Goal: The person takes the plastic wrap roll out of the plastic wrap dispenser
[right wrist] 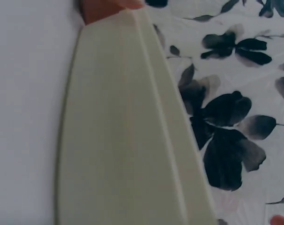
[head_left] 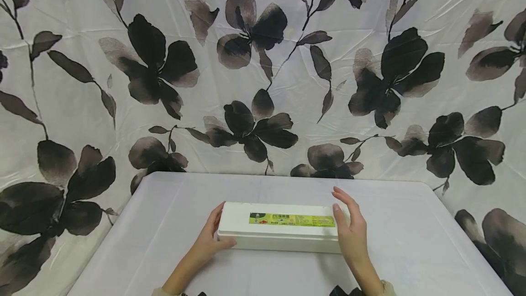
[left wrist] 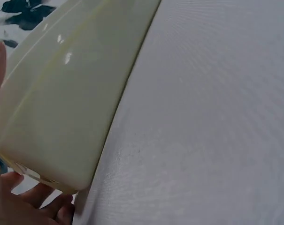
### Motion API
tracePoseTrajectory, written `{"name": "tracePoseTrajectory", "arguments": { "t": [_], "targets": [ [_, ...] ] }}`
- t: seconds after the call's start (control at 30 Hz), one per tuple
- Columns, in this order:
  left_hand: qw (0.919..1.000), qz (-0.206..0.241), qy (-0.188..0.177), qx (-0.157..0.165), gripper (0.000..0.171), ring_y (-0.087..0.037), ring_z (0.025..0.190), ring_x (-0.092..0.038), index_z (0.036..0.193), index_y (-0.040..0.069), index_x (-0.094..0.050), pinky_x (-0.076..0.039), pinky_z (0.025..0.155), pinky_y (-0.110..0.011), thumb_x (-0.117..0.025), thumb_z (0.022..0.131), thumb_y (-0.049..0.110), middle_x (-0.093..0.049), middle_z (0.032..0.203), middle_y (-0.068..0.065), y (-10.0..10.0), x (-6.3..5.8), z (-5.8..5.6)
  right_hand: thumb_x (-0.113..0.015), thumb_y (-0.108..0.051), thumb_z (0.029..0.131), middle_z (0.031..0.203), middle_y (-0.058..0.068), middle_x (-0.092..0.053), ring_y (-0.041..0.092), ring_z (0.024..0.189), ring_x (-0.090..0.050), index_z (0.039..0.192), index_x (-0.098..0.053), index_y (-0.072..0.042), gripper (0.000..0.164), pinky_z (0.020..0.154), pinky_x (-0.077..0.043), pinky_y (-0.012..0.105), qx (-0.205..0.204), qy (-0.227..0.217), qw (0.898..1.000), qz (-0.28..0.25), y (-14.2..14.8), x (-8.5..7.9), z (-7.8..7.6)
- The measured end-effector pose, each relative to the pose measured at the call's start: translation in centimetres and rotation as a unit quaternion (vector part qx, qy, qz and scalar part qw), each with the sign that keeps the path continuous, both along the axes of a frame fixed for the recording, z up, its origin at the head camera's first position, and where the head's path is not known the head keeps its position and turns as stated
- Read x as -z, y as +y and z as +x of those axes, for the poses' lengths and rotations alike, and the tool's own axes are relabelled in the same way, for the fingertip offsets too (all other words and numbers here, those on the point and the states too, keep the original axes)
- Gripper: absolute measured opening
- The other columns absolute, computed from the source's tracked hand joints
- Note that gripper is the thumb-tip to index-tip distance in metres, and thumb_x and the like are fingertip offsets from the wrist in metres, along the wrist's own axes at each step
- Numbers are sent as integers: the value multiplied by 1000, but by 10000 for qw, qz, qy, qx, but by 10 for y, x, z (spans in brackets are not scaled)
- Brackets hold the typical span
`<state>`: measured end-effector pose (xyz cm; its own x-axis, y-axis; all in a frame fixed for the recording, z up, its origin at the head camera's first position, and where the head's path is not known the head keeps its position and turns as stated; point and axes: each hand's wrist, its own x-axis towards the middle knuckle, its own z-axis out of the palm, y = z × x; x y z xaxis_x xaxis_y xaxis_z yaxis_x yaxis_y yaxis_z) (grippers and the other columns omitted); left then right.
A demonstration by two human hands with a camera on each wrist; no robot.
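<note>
- Nearest: light sleeves at both wrists, bottom edge of head view; dark pieces beside them, mostly cut off, can't tell what.
- Left hand: grasps the white box at its left end. Thumb on the front wall, other fingers round the end. Left wrist view shows fingers curled by the box's end corner, close to the tabletop.
- Right hand: at the box's right end, not clenched, fingers extended and pointing up and away, thumb up beside the label's right end. Fingertips clear of the box in right wrist view; can't tell whether palm or thumb touches it.
- White box: long, low, lying flat on the table between both hands, long side facing the person. Ridge runs lengthwise along the upper front. Walls look cream in both wrist views, glossy spots in the left one. Right end partly hidden by right hand.
- Label: yellow-green strip, lengthwise on box top, toward the right. Dark patch at its left end; "PE" plus Chinese characters, rest too small to read.
- Table: white covering, far corners rounded, extends beyond the box.
- Farthest: floral cloth behind and at the table's sides, white with black and grey-brown flowers, leaves, thin stems; some wrinkles.
</note>
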<state>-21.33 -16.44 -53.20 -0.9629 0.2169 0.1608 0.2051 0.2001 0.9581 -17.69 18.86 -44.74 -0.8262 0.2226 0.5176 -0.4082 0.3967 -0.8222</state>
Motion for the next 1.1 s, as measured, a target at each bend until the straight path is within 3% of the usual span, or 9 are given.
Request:
{"name": "tracePoseTrajectory", "arguments": {
  "t": [0.17,0.27,0.63,0.9,1.1],
  "targets": [
    [9977,-659,-55,-125,116,-32,134,-43,156,15,-24,-30,108,-60,-94,65,31,-44,150,-9,2,1,-5,-54,-18,103,139,3,-58,20,139,-41,136,-58,-14,34,115,-25,50,-559,-404,9975,172,-12,-9,-10],
    [9965,-810,34,-194,111,-30,131,-47,152,16,-32,-33,107,-58,-95,63,33,-49,146,-7,1,2,-7,-54,-21,103,140,6,-57,26,139,-41,137,-57,-12,35,113,-24,57,-830,-584,9945,257,-19,-11,-15],
    [9946,-923,343,-315,109,-30,132,-48,151,16,-37,-35,107,-57,-95,61,36,-51,145,-7,0,7,-6,-58,-28,101,137,4,-60,27,137,-44,134,-60,-14,36,112,-27,58,-1292,-977,9854,520,-42,-8,-30],
    [9953,-892,272,-244,109,-28,134,-47,152,18,-35,-34,109,-54,-95,63,37,-50,147,-5,0,9,-7,-61,-30,99,132,1,-63,24,131,-51,130,-63,-16,34,107,-37,54,-1692,-772,9758,1146,-52,-3,-30],
    [9950,-911,322,-270,109,-29,135,-46,152,17,-35,-33,110,-56,-94,63,39,-50,146,-5,0,7,-5,-69,-25,94,129,3,-64,23,129,-53,128,-63,-15,36,113,-32,46,-1972,-393,9601,1946,-57,2,-31]
  ]
}}
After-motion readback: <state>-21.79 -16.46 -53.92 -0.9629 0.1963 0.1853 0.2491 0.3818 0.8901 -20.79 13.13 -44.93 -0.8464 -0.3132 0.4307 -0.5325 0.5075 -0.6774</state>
